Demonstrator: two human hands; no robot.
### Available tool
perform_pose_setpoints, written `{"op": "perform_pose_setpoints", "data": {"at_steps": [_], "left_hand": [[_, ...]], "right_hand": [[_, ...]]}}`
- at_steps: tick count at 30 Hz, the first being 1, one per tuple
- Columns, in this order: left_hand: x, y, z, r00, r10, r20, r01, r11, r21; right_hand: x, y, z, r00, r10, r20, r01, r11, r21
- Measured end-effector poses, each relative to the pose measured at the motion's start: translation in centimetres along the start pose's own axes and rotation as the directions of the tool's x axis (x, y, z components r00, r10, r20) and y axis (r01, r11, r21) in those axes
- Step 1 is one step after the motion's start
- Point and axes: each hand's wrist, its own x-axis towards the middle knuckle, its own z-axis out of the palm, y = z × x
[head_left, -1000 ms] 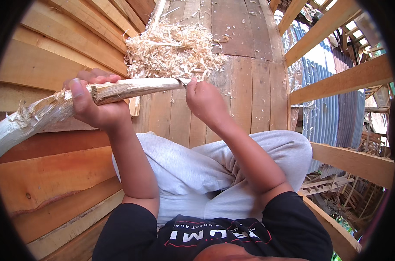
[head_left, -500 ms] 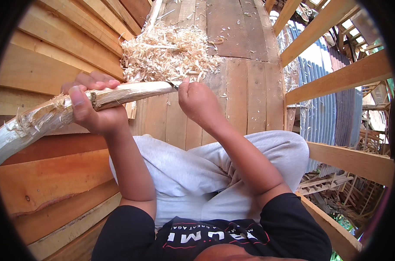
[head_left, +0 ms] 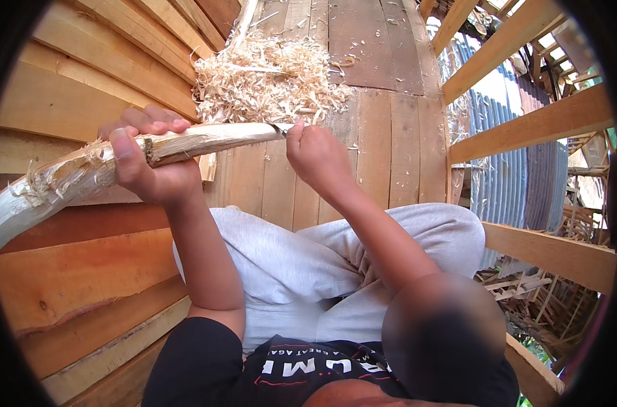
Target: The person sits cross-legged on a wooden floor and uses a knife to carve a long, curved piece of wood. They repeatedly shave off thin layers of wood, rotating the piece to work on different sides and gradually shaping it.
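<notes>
A long, pale, peeled branch [head_left: 213, 138] reaches from the left rim toward the middle, its bark stripped and its surface rough and splintered along the left part. My left hand [head_left: 162, 182] is closed around it, thumb on the near side and fingers over the far side. At the branch's right tip lies a small dark knife blade [head_left: 279, 129], touching the wood. My right hand [head_left: 322, 156] is closed in a fist on the knife; the handle is hidden inside it.
Beyond the branch a heap of curled wood shavings [head_left: 261, 81] covers part of the plank floor [head_left: 369, 149]. A board wall [head_left: 64, 102] stands close on the left. Wooden rails [head_left: 532, 125] run along the right, with corrugated metal sheets [head_left: 502, 163] behind them. My crossed legs [head_left: 268, 258] are below.
My right hand and the knife have shifted slightly right, at the branch's tip. The left hand keeps its grip on the branch. The whole view has moved a little.
</notes>
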Motion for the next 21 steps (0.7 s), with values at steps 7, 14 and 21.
{"op": "perform_pose_setpoints", "data": {"at_steps": [7, 14, 21], "left_hand": [[0.5, 0.1, 0.4, 1.0, -0.001, 0.028, 0.001, 1.0, 0.009], [0.3, 0.3, 0.2, 0.995, 0.01, 0.101, -0.004, 0.998, -0.055], [0.3, 0.4, 0.6, 0.989, 0.073, 0.126, -0.071, 0.997, -0.02]], "right_hand": [[4.9, 8.5, 4.5, 0.988, 0.093, -0.12, -0.085, 0.994, 0.067], [2.9, 5.5, 2.8, 0.996, -0.012, -0.089, 0.006, 0.998, -0.063], [4.6, 8.4, 5.3, 0.987, 0.102, -0.123, -0.107, 0.993, -0.039]]}}
